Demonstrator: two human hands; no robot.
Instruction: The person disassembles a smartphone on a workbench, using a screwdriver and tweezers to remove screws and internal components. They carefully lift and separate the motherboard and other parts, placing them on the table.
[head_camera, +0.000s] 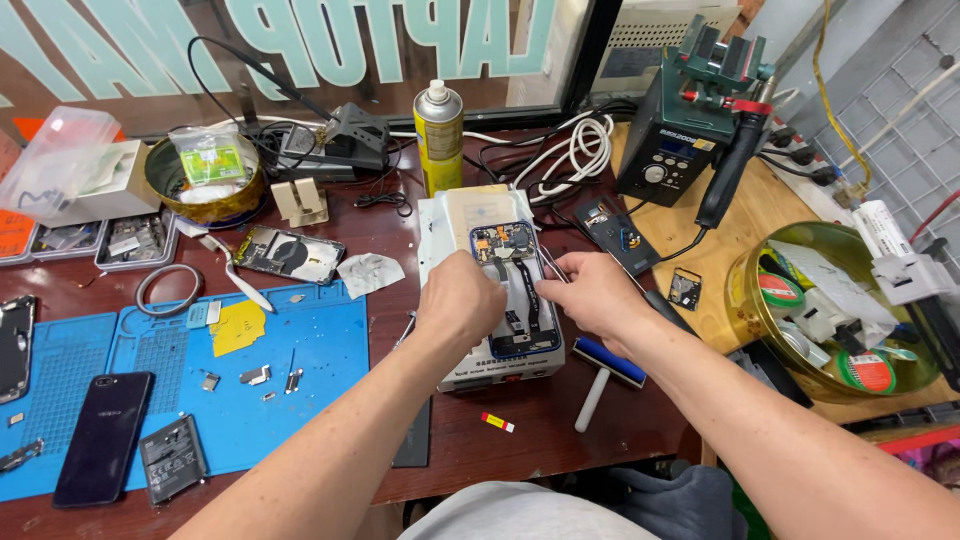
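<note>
My left hand (458, 300) curled on one opened phone (512, 290); right hand (590, 292) pinching tweezers (551, 262). Blue mat (300, 350) left, two phones there.

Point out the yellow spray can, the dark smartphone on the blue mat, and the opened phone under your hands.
Yellow spray can (438, 140), head view, mid body.
Dark smartphone (103, 437), head view, centre of its glass.
Opened phone (522, 300), head view, exposed interior between the hands.
</note>
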